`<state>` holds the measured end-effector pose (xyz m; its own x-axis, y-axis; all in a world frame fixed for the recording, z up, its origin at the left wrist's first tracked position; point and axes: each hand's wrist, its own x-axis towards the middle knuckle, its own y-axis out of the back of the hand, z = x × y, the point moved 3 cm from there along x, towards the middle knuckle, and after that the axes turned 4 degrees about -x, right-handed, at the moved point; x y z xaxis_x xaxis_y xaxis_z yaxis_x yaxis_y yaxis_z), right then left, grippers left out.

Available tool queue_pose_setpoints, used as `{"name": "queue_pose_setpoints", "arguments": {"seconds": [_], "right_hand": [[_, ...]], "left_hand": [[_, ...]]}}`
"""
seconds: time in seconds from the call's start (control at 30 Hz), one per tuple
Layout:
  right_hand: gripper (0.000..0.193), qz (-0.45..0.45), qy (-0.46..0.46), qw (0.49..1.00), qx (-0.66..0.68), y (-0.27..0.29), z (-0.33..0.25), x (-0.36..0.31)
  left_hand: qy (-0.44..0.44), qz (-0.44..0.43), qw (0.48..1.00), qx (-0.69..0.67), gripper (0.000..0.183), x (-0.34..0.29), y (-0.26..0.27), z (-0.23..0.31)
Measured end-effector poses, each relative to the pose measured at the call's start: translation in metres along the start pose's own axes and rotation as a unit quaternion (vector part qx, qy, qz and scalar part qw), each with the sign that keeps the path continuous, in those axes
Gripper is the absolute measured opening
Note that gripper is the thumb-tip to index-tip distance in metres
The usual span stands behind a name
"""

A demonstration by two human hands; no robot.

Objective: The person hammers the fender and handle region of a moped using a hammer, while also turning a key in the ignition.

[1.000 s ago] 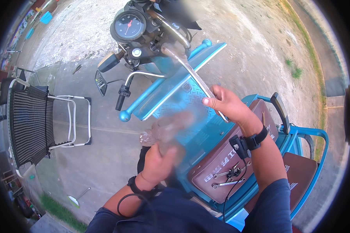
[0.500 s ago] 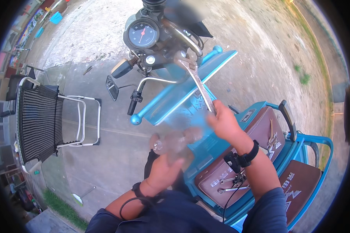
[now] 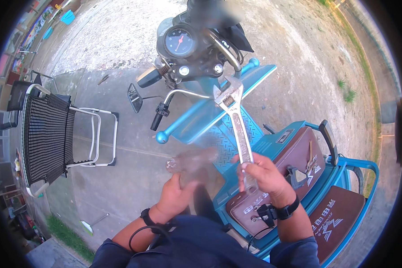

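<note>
My right hand point(image 3: 264, 177) is closed around the lower handle of a large adjustable wrench point(image 3: 241, 134), its fingers partly behind the metal. The wrench points away from me; its jaws point(image 3: 229, 94) appear just below two round bolts point(image 3: 218, 69) at the handlebar mount, and no contact shows. My left hand point(image 3: 173, 196) is closed on what looks like a hammer point(image 3: 190, 161), smeared by motion. Its brownish head lies crosswise above the fist, with a shiny round face at the left end. The handle is mostly hidden.
A blue three-wheeler's front panel point(image 3: 194, 123), speedometer point(image 3: 179, 41) and mirror point(image 3: 134, 98) lie ahead. On its brown seat point(image 3: 236, 207) at right are a brass-coloured tool point(image 3: 310, 156), a black triangular piece point(image 3: 295, 177) and a partly hidden spanner point(image 3: 255, 219). A folding chair point(image 3: 47, 134) stands left.
My right hand has drawn the wrench back toward me, bringing its jaws off the handlebar mount and into full sight. My left hand and the hammer have shifted slightly left.
</note>
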<state>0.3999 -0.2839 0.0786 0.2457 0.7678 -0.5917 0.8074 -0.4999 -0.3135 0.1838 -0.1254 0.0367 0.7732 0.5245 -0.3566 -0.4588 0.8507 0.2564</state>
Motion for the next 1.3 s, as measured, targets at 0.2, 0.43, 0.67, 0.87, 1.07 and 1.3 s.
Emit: {"name": "queue_pose_setpoints", "arguments": {"seconds": [0.2, 0.43, 0.67, 0.87, 1.07, 1.3], "right_hand": [[0.029, 0.016, 0.046, 0.977, 0.208, -0.038, 0.027, 0.041], [0.028, -0.032, 0.088, 0.936, 0.339, -0.082, 0.007, 0.082], [0.033, -0.066, 0.127, 0.913, 0.382, -0.094, 0.003, 0.112], [0.028, -0.059, 0.095, 0.906, 0.408, -0.117, -0.020, 0.127], [0.027, -0.045, 0.108, 0.905, 0.409, -0.119, -0.032, 0.139], [0.029, -0.030, 0.110, 0.917, 0.383, -0.113, -0.020, 0.144]], "left_hand": [[-0.001, 0.003, 1.000, 0.006, 0.041, 0.000, 0.024, 0.000], [0.007, 0.025, 1.000, 0.011, 0.039, -0.002, 0.044, -0.013], [0.015, 0.024, 0.999, 0.018, 0.037, 0.004, 0.060, -0.007], [-0.008, 0.046, 0.999, 0.016, 0.025, 0.009, 0.068, -0.014], [0.002, 0.041, 0.999, 0.028, 0.026, 0.013, 0.073, -0.016], [0.008, 0.043, 0.999, 0.016, 0.028, 0.015, 0.075, -0.028]]}}
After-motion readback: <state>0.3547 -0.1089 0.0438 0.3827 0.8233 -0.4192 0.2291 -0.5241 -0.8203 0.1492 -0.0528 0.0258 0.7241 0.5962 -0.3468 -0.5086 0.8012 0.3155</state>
